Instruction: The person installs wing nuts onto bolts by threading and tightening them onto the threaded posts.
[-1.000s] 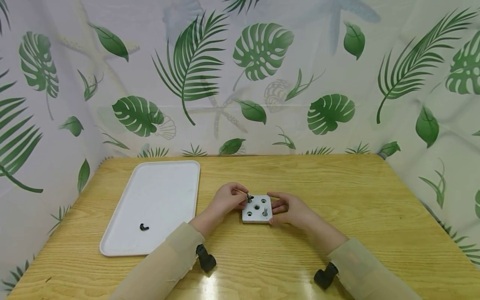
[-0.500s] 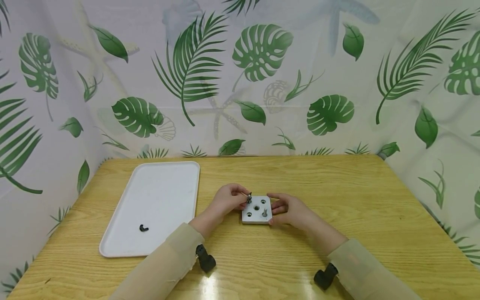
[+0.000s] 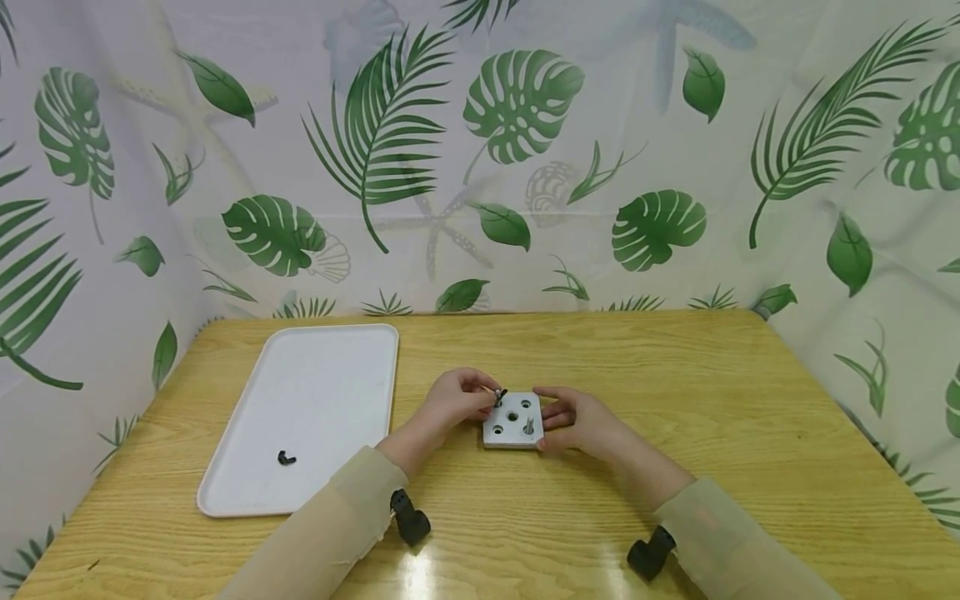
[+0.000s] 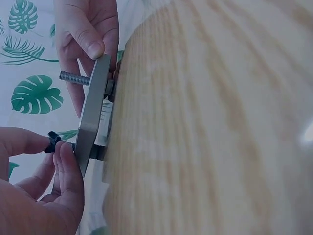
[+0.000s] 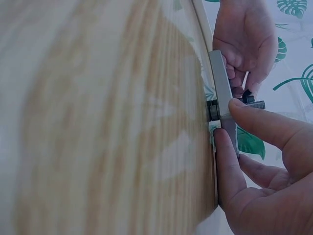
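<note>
A square silver metal plate (image 3: pixel 513 439) with several holes is raised above the table on bolt heads. My left hand (image 3: pixel 448 404) pinches a black wing nut (image 4: pixel 52 142) between thumb and fingertips, on the bolt at the plate's far left corner. Opposite it, my right hand (image 3: pixel 583 421) grips the plate's right edge, thumb on the near corner and fingers along the side. A bare threaded bolt (image 4: pixel 74 78) stands up through the near right corner, close to the right thumb. Left fingers partly hide the wing nut's bolt in the head view.
To the left lies a white tray (image 3: pixel 322 375) with another black wing nut (image 3: pixel 287 458) near its front. The wooden table (image 3: pixel 675 367) reaches back to a leaf-patterned cloth (image 3: pixel 570 250). Each sleeve carries a black wrist camera (image 3: pixel 410 518).
The wing nut has turned on its bolt: its visible wing stood upright half a second ago and now slants to the right. Both hands and the plate stay in nearly the same place.
</note>
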`<action>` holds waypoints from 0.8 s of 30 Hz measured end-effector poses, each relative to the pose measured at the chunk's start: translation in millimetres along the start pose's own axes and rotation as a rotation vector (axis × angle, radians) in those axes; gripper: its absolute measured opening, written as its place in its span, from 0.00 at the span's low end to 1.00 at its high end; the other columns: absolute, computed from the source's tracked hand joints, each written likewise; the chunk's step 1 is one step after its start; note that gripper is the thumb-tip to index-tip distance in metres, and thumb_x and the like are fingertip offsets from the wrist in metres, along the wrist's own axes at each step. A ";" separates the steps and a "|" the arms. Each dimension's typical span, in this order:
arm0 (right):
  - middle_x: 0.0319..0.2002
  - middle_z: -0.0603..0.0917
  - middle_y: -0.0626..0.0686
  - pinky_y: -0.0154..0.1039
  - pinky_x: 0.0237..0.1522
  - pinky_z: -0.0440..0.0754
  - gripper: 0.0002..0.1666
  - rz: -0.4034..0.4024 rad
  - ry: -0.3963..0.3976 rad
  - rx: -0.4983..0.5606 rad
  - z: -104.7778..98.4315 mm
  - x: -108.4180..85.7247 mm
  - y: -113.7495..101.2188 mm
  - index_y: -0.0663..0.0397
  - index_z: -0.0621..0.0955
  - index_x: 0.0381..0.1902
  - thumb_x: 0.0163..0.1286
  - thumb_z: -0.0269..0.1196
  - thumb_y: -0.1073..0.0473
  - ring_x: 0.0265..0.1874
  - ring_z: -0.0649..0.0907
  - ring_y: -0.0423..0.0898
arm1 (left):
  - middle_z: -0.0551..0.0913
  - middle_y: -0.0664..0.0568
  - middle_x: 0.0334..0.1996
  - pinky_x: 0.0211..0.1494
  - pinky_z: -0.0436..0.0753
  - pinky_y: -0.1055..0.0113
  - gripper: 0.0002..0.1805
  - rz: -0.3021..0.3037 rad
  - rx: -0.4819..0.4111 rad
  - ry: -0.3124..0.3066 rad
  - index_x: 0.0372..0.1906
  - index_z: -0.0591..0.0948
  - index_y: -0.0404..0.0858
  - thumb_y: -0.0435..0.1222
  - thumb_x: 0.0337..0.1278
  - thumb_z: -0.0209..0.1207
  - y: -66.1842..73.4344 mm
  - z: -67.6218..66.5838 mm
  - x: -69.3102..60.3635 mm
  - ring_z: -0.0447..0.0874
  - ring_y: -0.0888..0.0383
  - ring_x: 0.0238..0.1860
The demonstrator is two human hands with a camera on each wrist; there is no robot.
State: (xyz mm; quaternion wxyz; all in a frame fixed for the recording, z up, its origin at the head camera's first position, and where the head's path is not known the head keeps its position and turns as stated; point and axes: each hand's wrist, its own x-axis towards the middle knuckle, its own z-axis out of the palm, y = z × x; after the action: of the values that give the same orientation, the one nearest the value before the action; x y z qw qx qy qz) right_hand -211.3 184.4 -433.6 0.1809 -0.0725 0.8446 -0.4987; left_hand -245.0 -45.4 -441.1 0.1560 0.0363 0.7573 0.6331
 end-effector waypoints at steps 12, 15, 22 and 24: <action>0.61 0.81 0.68 0.34 0.49 0.85 0.51 0.005 0.001 0.003 0.0 -0.4 -0.7 0.65 0.65 0.80 0.63 0.76 0.71 0.56 0.85 0.54 | 0.84 0.48 0.32 0.38 0.90 0.68 0.07 0.015 -0.018 0.031 0.48 0.82 0.27 0.28 0.74 0.60 -2.6 2.5 2.7 0.83 0.62 0.30; 0.61 0.81 0.68 0.33 0.48 0.85 0.51 0.002 -0.002 0.006 -0.7 0.0 -0.4 0.65 0.65 0.80 0.63 0.76 0.71 0.56 0.85 0.54 | 0.85 0.47 0.34 0.38 0.89 0.70 0.08 0.014 -0.016 0.027 0.50 0.83 0.26 0.29 0.75 0.60 -2.6 2.2 2.9 0.83 0.63 0.30; 0.62 0.81 0.68 0.35 0.49 0.86 0.51 0.006 -0.008 0.000 -1.3 -0.6 -0.3 0.65 0.65 0.80 0.63 0.76 0.70 0.57 0.85 0.55 | 0.85 0.49 0.36 0.40 0.89 0.70 0.13 0.005 -0.003 0.005 0.51 0.86 0.31 0.38 0.76 0.63 -2.4 0.4 1.7 0.83 0.62 0.31; 0.62 0.81 0.68 0.35 0.50 0.86 0.51 0.006 -0.010 -0.006 -1.4 -0.9 -0.3 0.65 0.65 0.81 0.64 0.76 0.70 0.57 0.85 0.55 | 0.85 0.50 0.35 0.40 0.89 0.70 0.12 -0.004 0.007 0.004 0.50 0.87 0.32 0.37 0.72 0.67 -2.2 -0.2 1.3 0.83 0.61 0.31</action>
State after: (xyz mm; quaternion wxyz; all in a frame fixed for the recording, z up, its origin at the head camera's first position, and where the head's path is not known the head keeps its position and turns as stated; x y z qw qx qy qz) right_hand -211.0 185.7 -432.5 0.1865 -0.0731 0.8452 -0.4954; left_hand -246.0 -45.6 -443.4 0.1556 0.0343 0.7600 0.6301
